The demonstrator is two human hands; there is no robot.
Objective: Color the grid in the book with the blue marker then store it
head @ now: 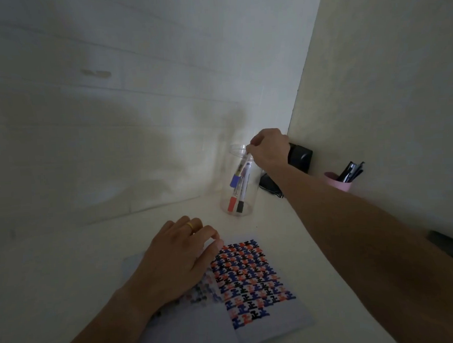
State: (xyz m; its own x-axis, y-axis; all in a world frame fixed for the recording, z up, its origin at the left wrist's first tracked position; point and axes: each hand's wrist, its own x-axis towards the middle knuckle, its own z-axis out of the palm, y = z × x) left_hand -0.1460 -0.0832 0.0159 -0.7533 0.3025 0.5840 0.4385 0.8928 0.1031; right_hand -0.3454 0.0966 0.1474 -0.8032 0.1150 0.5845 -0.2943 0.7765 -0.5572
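A: Fingers (251, 147) first: on our right hand (269, 149), just right of centre frame, they are pinched together around the top end of the blue marker (239, 170).

B: And the marker hangs below them?

A: Below and slightly left. Its long axis runs steeply, near upright, from the pinch at the rim down into the clear plastic jar (237, 181), blue cap lowest. The cap sits about halfway down, above the red-capped marker (232, 203) and the black-capped marker (240, 206) resting on the jar's bottom.

B: So which way does the coming move go?

A: We cannot tell from here whether the marker is going in or coming out. The grid page (252, 277) looks densely filled with blue, red and black, so we judge it is being stored; then the move is straight down along that axis and a release.

B: The other hand?

A: Our left hand (177, 263) lies flat on the open book (275, 323) in the lower middle, fingers loosely together, holding nothing. The right is plainly the nearer to the jar.

B: Anything close by?

A: A pink pen cup (337, 182) stands to the right, well apart from the jar.
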